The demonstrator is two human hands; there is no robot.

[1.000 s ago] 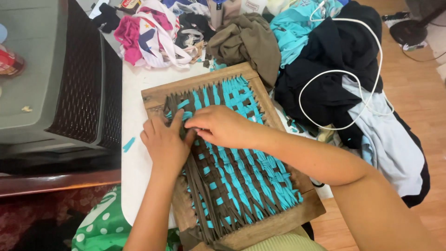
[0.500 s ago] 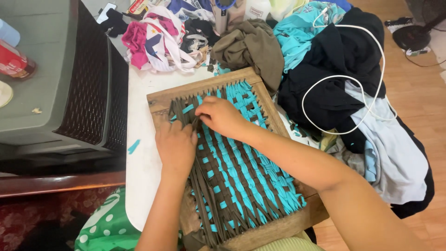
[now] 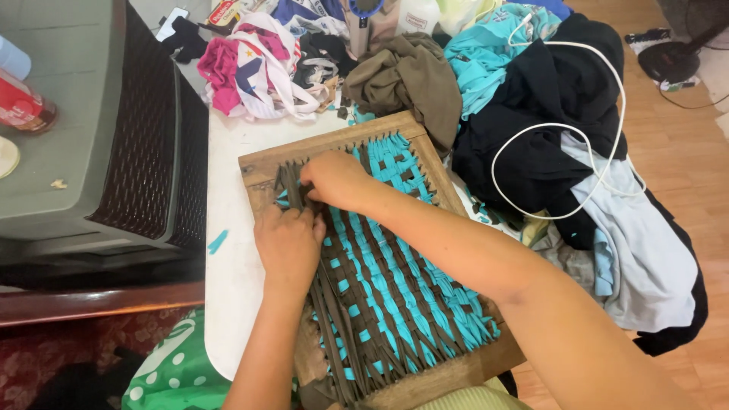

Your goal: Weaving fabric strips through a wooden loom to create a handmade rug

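Both hands have shifted toward the loom's (image 3: 357,266) top-left corner on the counter (image 3: 228,266). Right hand (image 3: 334,180) and left hand (image 3: 287,241) pinch grey strips (image 3: 290,186), which run lengthwise toward the person.

Right hand (image 3: 334,178) fingertips buried among strips at loom (image 3: 326,144) top-left corner; what they pinch not visible. Left hand (image 3: 288,243) knuckles up, fingers curled under, grip hidden. Right forearm covers weave middle. Loom near edge cut by bottom frame. Red can (image 3: 23,106) cut at left edge. Bottles (image 3: 418,11) at top cut off. White cable (image 3: 562,137) ends lost in black cloth (image 3: 539,91). Fan (image 3: 676,53) partly out of frame at top right.
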